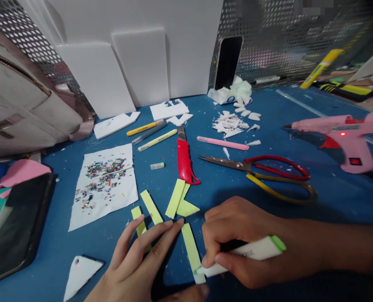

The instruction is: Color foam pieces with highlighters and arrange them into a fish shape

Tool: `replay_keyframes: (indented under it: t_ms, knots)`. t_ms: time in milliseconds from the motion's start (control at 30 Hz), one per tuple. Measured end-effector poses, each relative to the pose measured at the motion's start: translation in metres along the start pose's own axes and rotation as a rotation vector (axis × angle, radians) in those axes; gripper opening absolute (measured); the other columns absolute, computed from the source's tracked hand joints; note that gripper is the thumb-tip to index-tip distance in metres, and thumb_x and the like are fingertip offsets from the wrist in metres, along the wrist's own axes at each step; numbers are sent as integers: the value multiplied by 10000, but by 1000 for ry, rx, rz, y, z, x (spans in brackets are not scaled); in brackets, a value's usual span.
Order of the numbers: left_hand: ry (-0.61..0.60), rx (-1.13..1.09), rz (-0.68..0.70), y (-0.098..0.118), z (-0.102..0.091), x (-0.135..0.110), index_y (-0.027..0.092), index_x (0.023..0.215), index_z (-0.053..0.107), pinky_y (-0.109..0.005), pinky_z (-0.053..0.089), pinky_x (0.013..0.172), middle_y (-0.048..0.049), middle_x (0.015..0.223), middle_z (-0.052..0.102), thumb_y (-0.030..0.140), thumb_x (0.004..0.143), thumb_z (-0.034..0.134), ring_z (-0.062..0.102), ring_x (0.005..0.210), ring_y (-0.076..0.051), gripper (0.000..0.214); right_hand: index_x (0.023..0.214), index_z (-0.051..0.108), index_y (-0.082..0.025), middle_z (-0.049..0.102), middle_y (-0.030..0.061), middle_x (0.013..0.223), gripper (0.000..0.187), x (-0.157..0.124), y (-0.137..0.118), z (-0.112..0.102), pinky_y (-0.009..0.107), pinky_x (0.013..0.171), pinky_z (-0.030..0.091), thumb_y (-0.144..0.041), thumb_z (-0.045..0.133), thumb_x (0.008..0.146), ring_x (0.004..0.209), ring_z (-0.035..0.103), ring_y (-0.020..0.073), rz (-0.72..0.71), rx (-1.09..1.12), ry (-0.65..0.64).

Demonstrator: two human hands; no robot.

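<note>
A white marker with a green end is gripped in my right hand. Its green tip touches the lower part of a foam strip, coloured yellow-green except for a pale lower end. My left hand lies with fingers spread, its index fingertip by the strip's upper end and its thumb by the lower end. Under or beside its other fingertips are two more yellow-green strips, one fully visible and another partly covered. Just beyond, a strip overlaps an angular yellow-green piece.
A red-handled knife, scissors, a pink marker and a pink glue gun with its light on lie beyond my hands. Left are a paper with colourful bits and a phone. White boards stand behind.
</note>
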State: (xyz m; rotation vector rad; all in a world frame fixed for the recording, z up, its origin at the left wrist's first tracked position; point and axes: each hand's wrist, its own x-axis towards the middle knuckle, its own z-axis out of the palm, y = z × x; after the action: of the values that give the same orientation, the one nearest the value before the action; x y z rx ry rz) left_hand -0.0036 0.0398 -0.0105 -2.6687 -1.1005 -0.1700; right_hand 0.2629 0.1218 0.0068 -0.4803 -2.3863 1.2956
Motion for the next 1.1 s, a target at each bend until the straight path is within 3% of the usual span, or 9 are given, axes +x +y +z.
replay_keyframes:
  t_ms: [233, 400, 633, 767, 933, 1100]
  knots:
    - [23, -81, -31, 2, 1, -2, 142, 1562, 383, -366, 585, 1014, -79, 1272, 723, 629, 888, 663, 672, 1182, -268, 877, 764, 667, -164, 710, -9, 700, 132, 0, -1, -1, 220, 641, 404, -121, 551, 810, 632, 569, 112, 1, 7, -5]
    - [22, -97, -67, 2, 2, -3, 178, 1547, 423, -376, 582, 1021, -70, 1293, 714, 615, 886, 680, 673, 1188, -271, 833, 750, 666, -158, 687, -19, 675, 117, 2, -4, -5, 195, 632, 408, -105, 572, 794, 638, 583, 105, 28, 44, -51]
    - [32, -81, -59, 4, 1, 0, 158, 1521, 462, -398, 587, 1018, -77, 1269, 726, 619, 911, 638, 679, 1163, -278, 784, 801, 691, -151, 688, 8, 749, 177, 3, -11, -11, 208, 678, 449, -174, 554, 911, 706, 625, 123, 148, 47, -44]
    - [45, -41, -27, 4, -2, 6, 129, 1438, 558, -375, 576, 1034, -77, 1225, 745, 610, 939, 600, 698, 1121, -252, 695, 780, 683, -145, 690, 3, 730, 158, 4, -9, -10, 211, 671, 436, -172, 565, 882, 677, 598, 115, 85, 56, -46]
    - [54, -74, -54, 3, -2, 6, 151, 1485, 509, -378, 600, 988, -81, 1227, 741, 645, 909, 621, 689, 1143, -270, 767, 787, 679, -154, 659, 10, 721, 205, 4, -9, -9, 229, 660, 432, -200, 532, 922, 672, 589, 129, 126, 11, -43]
    - [38, -30, -27, 5, -3, 5, 131, 1447, 549, -395, 604, 986, -88, 1235, 740, 633, 945, 573, 691, 1133, -269, 710, 758, 677, -157, 646, 9, 690, 239, 3, -11, -8, 233, 657, 430, -199, 510, 924, 665, 585, 131, 117, 9, -51]
